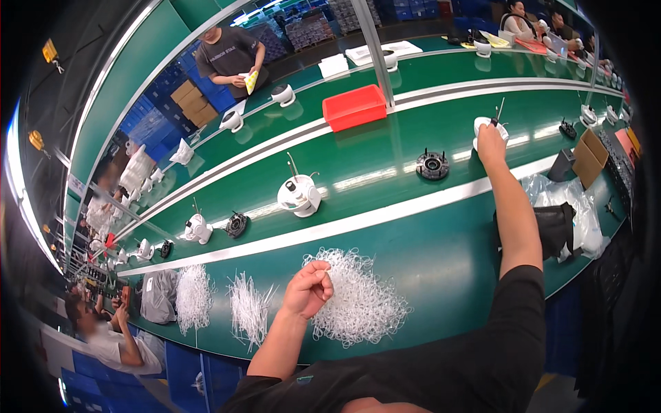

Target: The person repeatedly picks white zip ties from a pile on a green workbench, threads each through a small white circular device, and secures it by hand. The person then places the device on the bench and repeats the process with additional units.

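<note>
My left hand point(308, 288) is closed in a pinch over the near edge of a heap of white looped cable ties point(361, 303). Whatever may be between its fingertips is too small to make out. My right arm stretches far forward to the green conveyor point(385, 182). There my right hand point(490, 143) has its fingers closed on a white round housing point(505, 131), from which thin wires stick up. The hand covers part of this housing. Left of it lies a black round base point(432, 165). Another white housing with upright wires point(300, 195) stands farther left on the conveyor.
A red bin point(354, 108) sits beyond the conveyor by a metal post. Straight white ties point(250, 308) and another looped heap point(194, 297) lie at the left. A black bag point(551, 230), clear plastic and a cardboard box point(590, 157) are at the right. Several people work nearby.
</note>
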The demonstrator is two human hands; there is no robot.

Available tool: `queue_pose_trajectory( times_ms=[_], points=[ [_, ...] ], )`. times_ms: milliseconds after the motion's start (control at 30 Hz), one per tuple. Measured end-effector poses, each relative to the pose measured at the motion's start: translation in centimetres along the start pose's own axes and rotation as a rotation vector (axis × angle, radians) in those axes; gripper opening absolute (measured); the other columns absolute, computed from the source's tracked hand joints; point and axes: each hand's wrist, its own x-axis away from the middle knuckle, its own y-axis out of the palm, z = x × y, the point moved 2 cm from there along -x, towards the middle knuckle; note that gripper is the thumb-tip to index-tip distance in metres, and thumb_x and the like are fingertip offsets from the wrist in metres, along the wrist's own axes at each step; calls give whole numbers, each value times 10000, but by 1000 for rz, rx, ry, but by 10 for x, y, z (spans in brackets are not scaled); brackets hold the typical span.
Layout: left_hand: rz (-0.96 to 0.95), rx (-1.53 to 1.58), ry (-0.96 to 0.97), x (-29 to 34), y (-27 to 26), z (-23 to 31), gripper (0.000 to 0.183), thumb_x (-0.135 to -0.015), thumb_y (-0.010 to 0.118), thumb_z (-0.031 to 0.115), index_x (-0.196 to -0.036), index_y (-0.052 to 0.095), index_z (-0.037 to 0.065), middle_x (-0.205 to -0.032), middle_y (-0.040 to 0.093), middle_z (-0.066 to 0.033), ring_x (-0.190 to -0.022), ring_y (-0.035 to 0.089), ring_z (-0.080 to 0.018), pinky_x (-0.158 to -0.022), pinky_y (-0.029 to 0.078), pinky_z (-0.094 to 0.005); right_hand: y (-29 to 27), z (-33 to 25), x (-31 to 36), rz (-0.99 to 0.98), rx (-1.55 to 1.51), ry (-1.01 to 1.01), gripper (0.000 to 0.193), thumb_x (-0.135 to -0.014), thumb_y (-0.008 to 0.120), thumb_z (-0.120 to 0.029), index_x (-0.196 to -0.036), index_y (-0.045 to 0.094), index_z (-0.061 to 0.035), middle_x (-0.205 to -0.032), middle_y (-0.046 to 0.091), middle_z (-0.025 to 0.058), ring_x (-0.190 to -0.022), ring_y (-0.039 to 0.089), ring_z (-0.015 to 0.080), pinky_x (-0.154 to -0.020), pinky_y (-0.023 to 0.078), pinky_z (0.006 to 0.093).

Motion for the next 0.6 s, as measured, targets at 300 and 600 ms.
queue_pose_trajectory(
  times_ms=[300, 600],
  points=[
    [-133, -55, -97, -3, 14, -11, 96, -900, 623, 111, -975, 610, 52, -716, 661, -89, -585, 594, -190, -532, 456, -281, -134, -49, 157, 158, -190, -475, 177, -817, 544, 8, -988, 560, -33, -940, 587, 146, -911, 625, 352, -737, 540, 449],
    [-207, -301, -129, -44, 60, -14, 159, -940, 632, 81, -1089, 617, 26, -978, 725, -116, -813, 715, -173, -606, 533, -243, -140, -89, 293, 48, -367, -619, 107, -756, 575, 9, -842, 543, -46, -829, 553, 103, -802, 606, 292, -672, 524, 408]
  ],
)
